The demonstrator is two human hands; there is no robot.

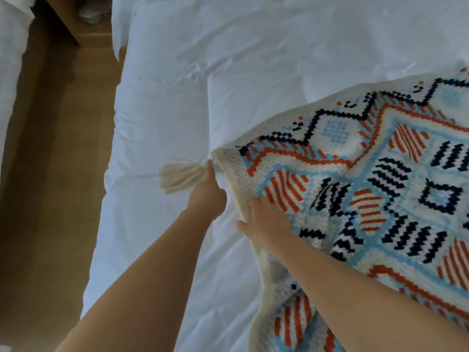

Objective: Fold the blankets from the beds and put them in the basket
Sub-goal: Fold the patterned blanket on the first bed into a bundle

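A knitted blanket (375,189) with blue, orange and dark navy patterns on cream lies over the right side of a white bed (203,85). My left hand (206,196) pinches the blanket's near left corner right where a cream tassel (177,177) sticks out. My right hand (264,222) grips the cream edge of the blanket just below that corner, thumb out to the left and fingers on the patterned top. The corner is lifted a little off the duvet. No basket is in view.
A wooden floor strip (58,174) runs along the left of the bed. A second white bed edge (10,59) shows at the far left. A wooden nightstand (76,24) stands at the top left between the beds.
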